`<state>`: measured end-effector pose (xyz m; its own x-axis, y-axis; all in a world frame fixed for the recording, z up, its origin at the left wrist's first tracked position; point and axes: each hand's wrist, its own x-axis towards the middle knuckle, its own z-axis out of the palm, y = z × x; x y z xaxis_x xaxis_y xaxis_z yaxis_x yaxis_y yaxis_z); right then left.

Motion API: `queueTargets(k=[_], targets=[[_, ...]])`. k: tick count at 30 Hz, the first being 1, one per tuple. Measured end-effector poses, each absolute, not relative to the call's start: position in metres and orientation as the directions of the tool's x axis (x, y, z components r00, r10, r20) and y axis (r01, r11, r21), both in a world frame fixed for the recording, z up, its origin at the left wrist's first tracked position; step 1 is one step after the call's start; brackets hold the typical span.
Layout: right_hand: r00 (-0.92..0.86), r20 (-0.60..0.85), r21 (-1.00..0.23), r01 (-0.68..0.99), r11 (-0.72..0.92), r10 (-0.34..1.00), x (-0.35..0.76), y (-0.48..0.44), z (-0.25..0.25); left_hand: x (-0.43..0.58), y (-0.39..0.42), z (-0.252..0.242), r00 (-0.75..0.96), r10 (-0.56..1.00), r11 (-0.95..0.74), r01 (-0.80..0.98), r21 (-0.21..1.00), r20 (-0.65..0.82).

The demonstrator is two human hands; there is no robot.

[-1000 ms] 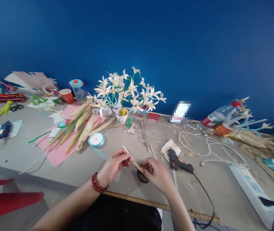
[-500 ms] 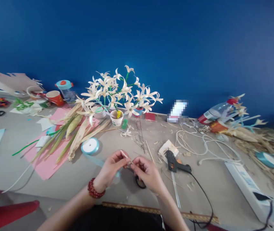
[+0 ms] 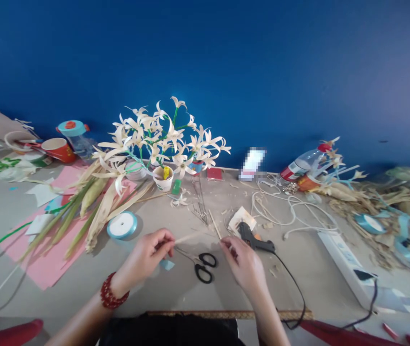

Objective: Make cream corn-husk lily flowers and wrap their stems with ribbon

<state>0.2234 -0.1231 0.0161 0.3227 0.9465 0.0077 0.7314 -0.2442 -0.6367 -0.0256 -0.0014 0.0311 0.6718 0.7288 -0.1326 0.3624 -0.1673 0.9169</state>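
Observation:
My left hand (image 3: 156, 252), with a red beaded bracelet on the wrist, pinches a thin pale strip (image 3: 186, 237) that points to the right. My right hand (image 3: 239, 257) has its fingers pressed together at the lower end of a thin stick (image 3: 214, 225); what exactly lies between the fingertips is hard to tell. Between the hands lie black-handled scissors (image 3: 205, 268), and a piece of light blue ribbon (image 3: 167, 264) is beside my left fingers. A black glue gun (image 3: 255, 239) rests just right of my right hand.
White husk flowers (image 3: 162, 132) stand in cups at the back. Left are a blue ribbon roll (image 3: 122, 225), corn husks (image 3: 91, 197) and pink paper (image 3: 44, 266). Right are a white cable (image 3: 291, 199), a power strip (image 3: 345, 269), a bottle (image 3: 300, 166) and more husks (image 3: 367, 216).
My hands have moved apart, the left one leftward and the right one rightward. The scissors, mostly hidden before, now show between them. The view has shifted to the right.

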Motion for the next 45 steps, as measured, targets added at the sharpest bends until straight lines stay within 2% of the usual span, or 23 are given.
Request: queueTargets(k=[2,4,6,8,11,17,20,23,27,31,37,45], targets=[[0.341,-0.015,-0.443,0.841,-0.312,0.94,0.232,-0.121,0.013,-0.021,-0.004,0.027,0.656,0.738,-0.047,0.283,0.958,-0.158],[0.34,-0.095,-0.281,0.893,-0.353,0.936,0.233,-0.116,0.011,-0.017,-0.006,0.026,0.657,0.738,-0.003,0.226,0.974,-0.15],[0.378,-0.16,-0.166,0.9,-0.403,0.912,0.229,-0.11,0.01,-0.013,-0.009,0.027,0.661,0.737,0.009,0.199,0.98,-0.141],[0.423,-0.18,-0.12,0.887,-0.447,0.888,0.226,-0.105,0.009,-0.01,-0.013,0.029,0.671,0.725,0.03,0.19,0.981,-0.152],[0.426,-0.131,-0.194,0.874,-0.445,0.895,0.229,-0.103,0.007,-0.01,-0.017,0.029,0.683,0.708,0.06,0.198,0.978,-0.181],[0.463,0.1,-0.536,0.771,-0.344,0.881,0.239,-0.115,0.007,-0.009,-0.018,0.027,0.646,0.737,0.124,0.158,0.98,-0.197],[0.438,0.084,-0.716,0.652,-0.252,0.895,0.225,-0.12,0.014,-0.004,-0.017,0.028,0.645,0.739,0.137,0.137,0.981,-0.194],[0.275,0.024,-0.843,0.522,-0.128,0.961,0.202,-0.121,0.022,0.003,-0.017,0.029,0.66,0.728,0.107,0.159,0.981,-0.186],[0.09,0.004,-0.873,0.487,-0.041,0.996,0.178,-0.117,0.026,0.008,-0.019,0.028,0.698,0.697,0.067,0.164,0.984,-0.164],[0.127,-0.028,-0.855,0.511,-0.09,0.991,0.169,-0.111,0.023,0.007,-0.023,0.027,0.692,0.706,0.031,0.178,0.984,-0.147],[0.133,-0.051,-0.91,0.403,-0.101,0.99,0.165,-0.106,0.019,0.004,-0.025,0.027,0.703,0.7,0.011,0.164,0.986,-0.125],[0.109,-0.072,-0.928,0.358,-0.107,0.991,0.167,-0.107,0.022,0.006,-0.024,0.031,0.696,0.711,-0.02,0.155,0.988,-0.095]])
